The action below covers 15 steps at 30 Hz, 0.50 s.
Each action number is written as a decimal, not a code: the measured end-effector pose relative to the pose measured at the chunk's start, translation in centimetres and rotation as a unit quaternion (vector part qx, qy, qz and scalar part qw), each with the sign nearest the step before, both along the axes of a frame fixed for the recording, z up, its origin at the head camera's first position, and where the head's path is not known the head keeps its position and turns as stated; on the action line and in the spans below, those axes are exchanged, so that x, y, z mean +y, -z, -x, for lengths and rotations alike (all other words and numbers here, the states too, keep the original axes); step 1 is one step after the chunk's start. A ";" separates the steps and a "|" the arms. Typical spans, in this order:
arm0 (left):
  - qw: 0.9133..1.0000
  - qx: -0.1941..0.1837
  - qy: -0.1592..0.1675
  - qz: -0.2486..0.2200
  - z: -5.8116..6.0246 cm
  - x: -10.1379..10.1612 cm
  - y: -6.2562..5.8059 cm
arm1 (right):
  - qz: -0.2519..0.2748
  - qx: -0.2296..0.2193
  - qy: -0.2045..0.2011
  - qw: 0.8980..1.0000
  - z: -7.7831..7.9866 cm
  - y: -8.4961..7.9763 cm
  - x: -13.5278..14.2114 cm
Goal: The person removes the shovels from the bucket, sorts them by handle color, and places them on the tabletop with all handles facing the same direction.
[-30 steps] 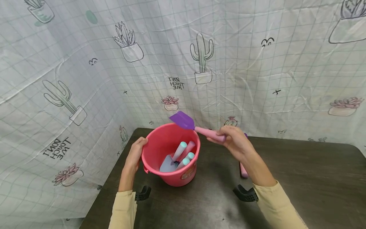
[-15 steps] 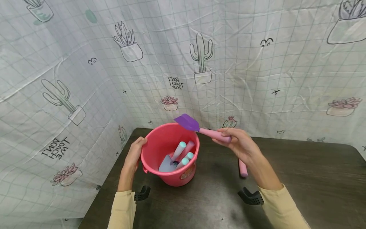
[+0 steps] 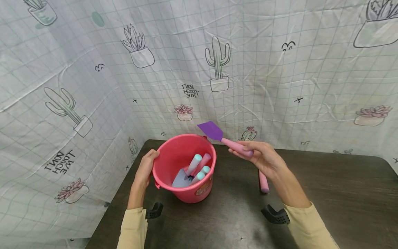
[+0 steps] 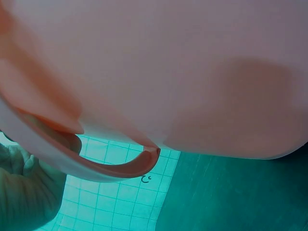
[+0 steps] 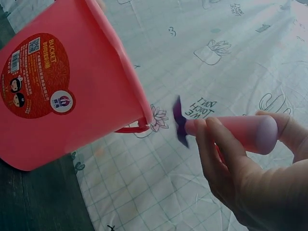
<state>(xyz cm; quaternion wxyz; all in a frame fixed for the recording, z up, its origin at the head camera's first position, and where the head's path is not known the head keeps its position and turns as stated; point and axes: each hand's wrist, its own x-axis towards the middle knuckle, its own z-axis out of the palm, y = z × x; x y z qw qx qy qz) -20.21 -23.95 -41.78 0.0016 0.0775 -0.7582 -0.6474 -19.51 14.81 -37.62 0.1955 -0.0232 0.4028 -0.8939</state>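
Observation:
My left hand (image 3: 146, 167) grips the left rim of a red plastic bucket (image 3: 186, 197), which leans a little toward me on the table. The bucket's curved handle (image 4: 96, 171) hangs beside that hand in the left wrist view. My right hand (image 3: 267, 159) holds a toy shovel by its pink handle (image 5: 236, 130), fingers and thumb around it. The shovel's purple blade (image 3: 212, 130) points left, raised by the bucket's far right rim. Inside the bucket lie several tools with pale pink, teal-ended handles (image 3: 194, 164) and a grey-blue blade (image 3: 181, 178).
Another pink handle (image 3: 264, 181) lies on the dark table (image 3: 236, 221) below my right hand, its far end hidden by that hand. A cloth (image 3: 255, 69) printed with cacti hangs behind and to the left of the table.
My right hand has drawn the toy shovel to the right, away from above the bucket's opening, and its blade has turned. The left hand keeps its hold on the rim.

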 end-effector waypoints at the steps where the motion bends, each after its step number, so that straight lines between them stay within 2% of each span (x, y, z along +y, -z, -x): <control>1: 1.000 0.000 0.000 0.000 0.0 0.0 0.0 | 0.003 -0.002 -0.001 1.000 0.0 0.0 0.1; 11: 1.000 0.009 -0.002 0.002 0.0 0.1 0.2 | -0.007 0.000 -0.040 0.999 -0.1 0.3 0.6; 15: 1.000 0.007 -0.002 0.000 -0.1 0.1 0.2 | -0.064 0.017 -0.047 0.997 -0.1 0.4 0.7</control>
